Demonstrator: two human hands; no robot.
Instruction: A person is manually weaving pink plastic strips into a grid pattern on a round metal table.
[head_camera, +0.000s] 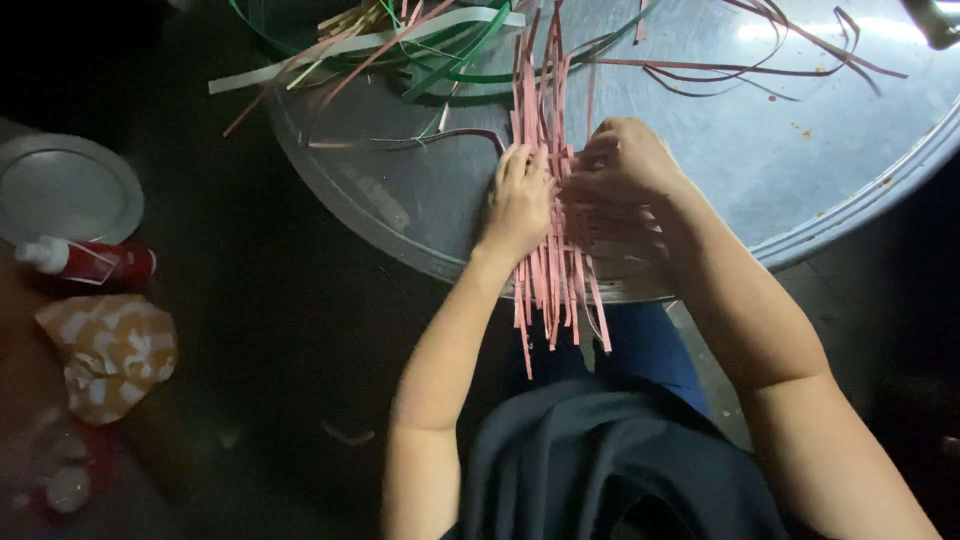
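At nine o'clock a red bottle (100, 263) lies beside a round lid (65, 188). The left hand (518, 200) presses flat, fingers spread, on the pink strips (552, 270) at the round metal tabletop's (800, 170) six o'clock edge. The right hand (625, 160) pinches them, fingers curled. Green strips (450, 60) lie at twelve o'clock.

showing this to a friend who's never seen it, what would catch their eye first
First the bundle of pink strips at centre, pressed flat on the round metal tray by the left hand and right hand, its ends hanging over the near rim. Next, the loose tangle of green, white and pink strips at the tray's far edge. At far left in the dark sit a red bottle with a white cap and an orange-and-white patterned packet.
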